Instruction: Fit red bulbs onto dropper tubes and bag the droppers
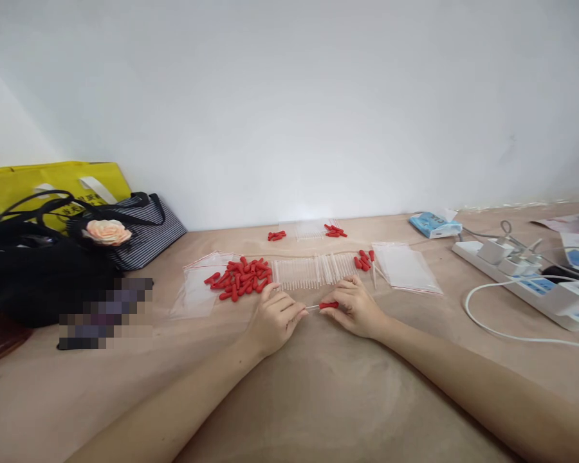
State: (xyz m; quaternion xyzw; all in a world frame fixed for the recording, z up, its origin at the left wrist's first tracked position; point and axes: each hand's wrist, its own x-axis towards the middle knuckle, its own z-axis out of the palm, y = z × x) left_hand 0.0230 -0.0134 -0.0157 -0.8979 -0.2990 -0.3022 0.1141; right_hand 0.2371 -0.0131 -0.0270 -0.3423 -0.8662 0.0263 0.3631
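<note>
Red dropper bulbs point(241, 278) heaped at eleven o'clock from the left hand point(274, 318), which is pinching a slim tube point(312, 307)! At the tube's three-o'clock end, one red bulb point(329, 305), pinched in the right hand point(356, 308).

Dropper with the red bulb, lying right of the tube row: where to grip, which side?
Probably the slim tube, pinched across from the near side: its bare end points toward the person, while loose red bulbs crowd the left of its own red bulb.
</note>
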